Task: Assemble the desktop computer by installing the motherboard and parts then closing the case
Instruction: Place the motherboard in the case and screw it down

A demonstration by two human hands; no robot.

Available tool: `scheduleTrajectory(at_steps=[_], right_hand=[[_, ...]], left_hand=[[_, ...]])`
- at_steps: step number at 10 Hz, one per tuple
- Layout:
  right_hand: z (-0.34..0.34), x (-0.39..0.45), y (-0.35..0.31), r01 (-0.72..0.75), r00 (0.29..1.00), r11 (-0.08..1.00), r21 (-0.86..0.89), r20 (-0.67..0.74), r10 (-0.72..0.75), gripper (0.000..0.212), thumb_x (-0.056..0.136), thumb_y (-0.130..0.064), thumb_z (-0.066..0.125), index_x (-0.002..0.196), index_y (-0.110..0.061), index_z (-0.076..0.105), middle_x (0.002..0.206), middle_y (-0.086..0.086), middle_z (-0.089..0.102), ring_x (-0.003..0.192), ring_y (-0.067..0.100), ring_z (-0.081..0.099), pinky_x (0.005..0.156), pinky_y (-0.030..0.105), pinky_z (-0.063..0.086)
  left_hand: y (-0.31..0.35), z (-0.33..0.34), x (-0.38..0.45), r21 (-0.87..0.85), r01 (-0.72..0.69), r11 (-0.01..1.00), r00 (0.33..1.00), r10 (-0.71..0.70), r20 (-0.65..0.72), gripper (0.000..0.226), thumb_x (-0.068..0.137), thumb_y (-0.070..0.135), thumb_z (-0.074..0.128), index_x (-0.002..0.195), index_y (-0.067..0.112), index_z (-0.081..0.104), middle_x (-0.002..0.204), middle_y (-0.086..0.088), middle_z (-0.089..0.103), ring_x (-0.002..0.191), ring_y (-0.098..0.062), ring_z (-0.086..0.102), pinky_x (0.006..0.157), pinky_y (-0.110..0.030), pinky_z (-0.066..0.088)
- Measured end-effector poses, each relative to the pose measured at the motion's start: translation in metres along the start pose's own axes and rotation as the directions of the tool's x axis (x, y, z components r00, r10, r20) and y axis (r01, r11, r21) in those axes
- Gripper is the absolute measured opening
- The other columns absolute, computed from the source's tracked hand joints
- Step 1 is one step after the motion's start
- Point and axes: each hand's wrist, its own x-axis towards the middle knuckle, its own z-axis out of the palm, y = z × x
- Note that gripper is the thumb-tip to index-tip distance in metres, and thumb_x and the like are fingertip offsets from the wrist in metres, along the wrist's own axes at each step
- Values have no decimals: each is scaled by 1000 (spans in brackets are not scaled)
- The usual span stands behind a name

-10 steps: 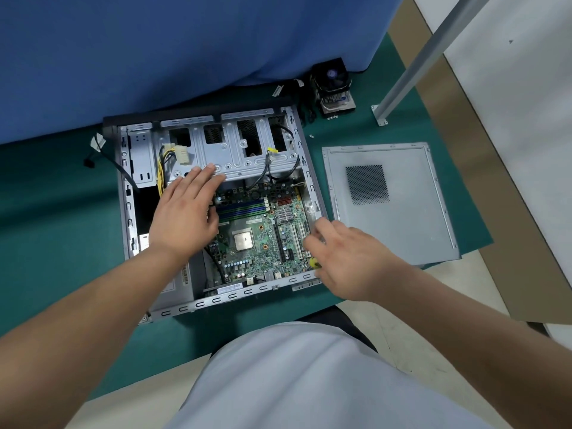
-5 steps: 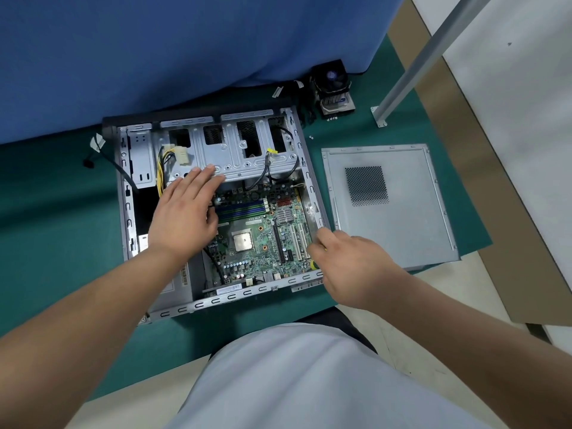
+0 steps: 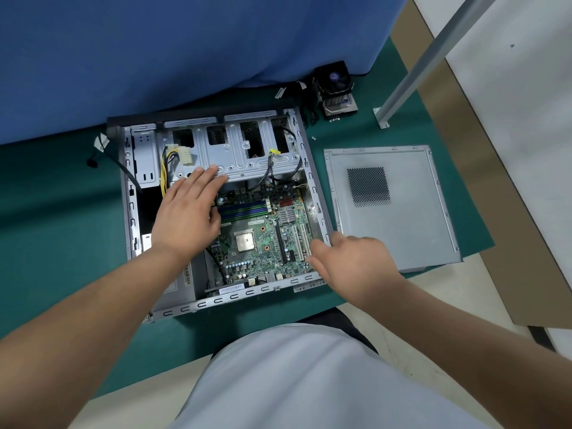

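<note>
The case [image 3: 216, 212] lies open on its side on the green worktop [image 3: 62, 227], its grey metal frame showing slotted rims all round. Inside it, in the right half, the green motherboard [image 3: 263, 239] lies flat, with dark blue memory slots along its far part, a square silver CPU near the middle, a small finned heatsink and long black and white expansion slots to the right. Above the board sits the grey drive cage [image 3: 247, 156], with yellow and black cables [image 3: 168, 168] and a white plug at its left. A black cable runs down the left edge of the board.

The left hand [image 3: 188, 212] lies flat over the board's left edge, fingers [image 3: 207, 174] straight and released, the tips on the drive cage. The right hand [image 3: 353, 261] hovers over the case's right rim near the board's near corner, fingers loosely curled; whether they hold anything cannot be told.

Just right of the case, apart from it, the grey side panel [image 3: 393, 209] lies flat with a dark mesh vent. Behind, a cooler [image 3: 335, 88] with a black fan stands by a few small screws [image 3: 334, 120]. A blue curtain [image 3: 185, 51] hangs behind the worktop, and a slanted metal post [image 3: 433, 54] rises at the right, beside brown board and a pale floor.
</note>
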Motion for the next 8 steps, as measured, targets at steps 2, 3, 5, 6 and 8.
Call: scheduleTrajectory(at_steps=[2,3,5,6,8], right_hand=[[-3,2,2,67,995,996,61,69,-71,31,97,-37,50,124,-23,48,119,4,48,96,23,52,67,33,42],[-5,3,6,82,978,993,79,187,-96,28,92,-21,57,119,-21,48,103,2,51,82,23,52,61,33,39],[-4,9,13,-59,993,995,-79,98,67,51,101,-64,33,119,-22,56,107,2,59,90,25,63,59,31,33],[-2,7,13,114,988,993,11,106,-115,31,100,-37,54,128,-23,50,125,4,45,102,25,56,66,36,47],[-1,-2,18,129,972,990,64,190,-139,41,88,-11,57,123,-28,44,106,2,49,88,26,55,60,33,41]], left_hand=[[0,-1,0,-1,4,1000,1000,-4,1,70,92,21,59,157,27,34,166,2,31,154,-20,26,127,-43,16],[1,0,-1,-1,1,1000,1000,-1,2,70,92,21,60,157,26,35,166,2,32,154,-20,27,127,-42,16],[2,-1,-1,1,1,1000,1000,-1,-3,69,92,21,60,157,26,35,166,2,32,154,-19,27,126,-41,14],[1,-1,-1,0,1,1000,1000,-1,0,70,92,20,60,157,26,35,166,2,32,154,-20,27,126,-41,15],[1,-1,0,-3,-1,1000,1000,1,0,70,92,20,60,157,26,35,166,2,32,154,-20,27,126,-42,16]])
